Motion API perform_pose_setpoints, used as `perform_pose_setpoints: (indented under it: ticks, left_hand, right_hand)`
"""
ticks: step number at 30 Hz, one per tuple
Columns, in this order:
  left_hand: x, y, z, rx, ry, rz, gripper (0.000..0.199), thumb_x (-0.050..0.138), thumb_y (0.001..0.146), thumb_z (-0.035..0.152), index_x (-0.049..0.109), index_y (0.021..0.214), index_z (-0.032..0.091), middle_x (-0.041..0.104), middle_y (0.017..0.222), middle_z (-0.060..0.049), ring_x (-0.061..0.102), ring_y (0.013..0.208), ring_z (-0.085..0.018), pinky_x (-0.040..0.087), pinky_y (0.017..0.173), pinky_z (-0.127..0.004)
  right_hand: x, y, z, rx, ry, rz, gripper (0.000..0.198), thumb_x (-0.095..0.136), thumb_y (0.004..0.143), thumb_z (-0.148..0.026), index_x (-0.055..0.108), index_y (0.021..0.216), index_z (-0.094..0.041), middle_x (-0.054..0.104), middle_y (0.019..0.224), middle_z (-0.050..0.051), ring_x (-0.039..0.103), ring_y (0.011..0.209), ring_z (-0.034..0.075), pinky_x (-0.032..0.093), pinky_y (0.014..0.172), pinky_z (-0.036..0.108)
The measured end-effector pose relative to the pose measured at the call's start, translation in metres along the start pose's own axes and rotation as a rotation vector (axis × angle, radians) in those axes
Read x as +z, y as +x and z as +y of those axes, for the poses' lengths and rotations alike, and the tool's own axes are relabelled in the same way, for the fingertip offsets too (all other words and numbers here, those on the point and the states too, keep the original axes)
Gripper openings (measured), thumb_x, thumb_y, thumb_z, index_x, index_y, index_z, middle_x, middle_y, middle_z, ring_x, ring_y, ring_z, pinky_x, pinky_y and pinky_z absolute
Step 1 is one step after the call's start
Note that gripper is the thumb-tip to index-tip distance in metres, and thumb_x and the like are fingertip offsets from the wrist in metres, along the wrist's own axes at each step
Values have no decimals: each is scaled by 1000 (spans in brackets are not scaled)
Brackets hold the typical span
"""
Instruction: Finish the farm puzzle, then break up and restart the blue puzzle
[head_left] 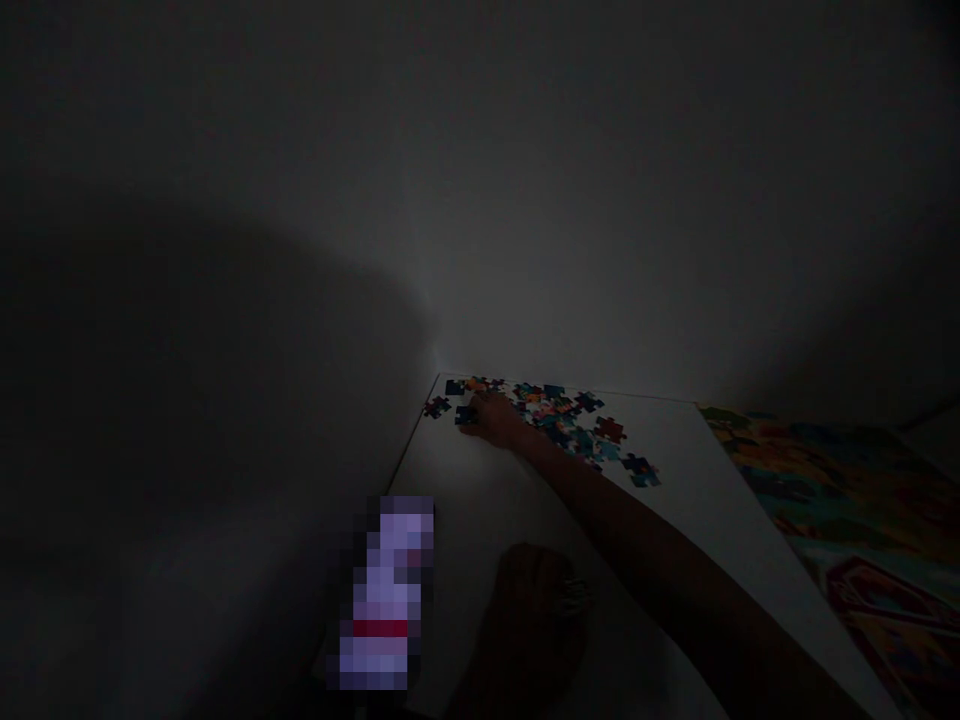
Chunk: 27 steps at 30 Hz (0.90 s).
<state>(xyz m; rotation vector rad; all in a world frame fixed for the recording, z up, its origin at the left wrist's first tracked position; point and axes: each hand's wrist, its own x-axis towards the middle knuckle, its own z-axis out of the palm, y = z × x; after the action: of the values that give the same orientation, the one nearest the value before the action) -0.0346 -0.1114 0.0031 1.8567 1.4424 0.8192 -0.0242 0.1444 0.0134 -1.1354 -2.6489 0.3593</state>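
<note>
The right hand (pixel 491 418) reaches in from the lower right, palm down, fingers bent over a dark jigsaw piece (pixel 464 415) near the far left corner of a white surface (pixel 450 480). From where I stand, the fingertips are too dim to read: I cannot tell whether they pinch the piece or only rest against it. The left hand cannot be made out, so its state cannot be told.

Just left of the hand lies a loose piece with reddish and blue patches (pixel 436 407). Beyond the hand and to its right, many loose puzzle pieces (pixel 544 402) sit in a crowded scatter, in blue, teal, orange and red. An orange-brown piece (pixel 611 430) lies at the right side of that scatter, and a blue piece (pixel 643 470) lies nearer, close to the forearm.

Closer to me, in the lower middle, is a dark rounded form (pixel 532 620), too shadowy to name for certain. Left of it, a glowing violet-white oblong (pixel 382 600) with a red band is heavily pixelated.

At the right, a colourful printed sheet (pixel 817 520) borders the white surface. Behind everything rise grey, dim walls (pixel 570 250), with a broad shadow on the left.
</note>
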Motion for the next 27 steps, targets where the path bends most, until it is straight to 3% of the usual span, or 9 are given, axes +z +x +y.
perform_pose_setpoints:
  ticks: [6, 11, 14, 17, 19, 24, 27]
  left_hand:
    - [-4, 2, 5, 27, 28, 18, 45, 59, 67, 6, 58, 110, 21, 62, 111, -10, 54, 105, -28, 46, 91, -42]
    - [-4, 2, 5, 54, 27, 58, 46, 59, 67, 6, 58, 111, 21, 62, 112, -10, 56, 106, -28, 47, 90, -43]
    - [-2, 2, 4, 46, 4, 86, 43, 58, 68, 6, 58, 108, 21, 62, 111, -9, 56, 105, -26, 46, 91, -42]
    - [-2, 3, 5, 3, -41, 116, 43, 54, 68, 6, 56, 108, 21, 60, 110, -8, 55, 103, -25, 46, 90, -40]
    - [-3, 5, 6, -7, -56, 136, 40, 52, 69, 6, 54, 107, 21, 59, 107, -7, 55, 101, -23, 46, 90, -39]
    - [-1, 12, 4, 22, -52, 210, 37, 51, 71, 6, 51, 105, 20, 54, 107, -6, 55, 100, -21, 47, 88, -36]
    - [3, 13, -2, -13, -59, 242, 50, 53, 69, 6, 47, 116, 19, 55, 110, -7, 57, 102, -21, 47, 90, -36]
  right_hand:
    - [-23, -27, -3, 26, 20, -64, 62, 81, 71, -35, 56, 124, -15, 63, 117, 18, 59, 109, 31, 44, 89, 39]
    - [-50, -75, 4, 7, 123, -129, 13, 67, 83, -23, 65, 96, -21, 69, 91, 4, 64, 86, 19, 43, 73, 27]
    - [-51, -127, 15, 21, 499, -104, 9, 61, 86, -29, 59, 89, -20, 64, 81, 1, 61, 77, 17, 43, 69, 28]
    - [-40, -180, 25, 116, 971, -104, 25, 66, 82, -41, 53, 91, -21, 63, 84, 1, 60, 78, 17, 45, 69, 29]
    - [-35, -207, 29, 152, 1132, -107, 32, 69, 79, -44, 51, 92, -21, 62, 85, 0, 59, 79, 16, 46, 71, 29]
    - [-45, -226, 31, 38, 1106, -251, 24, 66, 83, -40, 55, 88, -19, 61, 85, 0, 57, 78, 15, 45, 73, 30]
    - [-48, -225, 25, -43, 1010, -253, 15, 60, 85, -32, 60, 93, -19, 66, 93, 4, 61, 86, 17, 47, 80, 33]
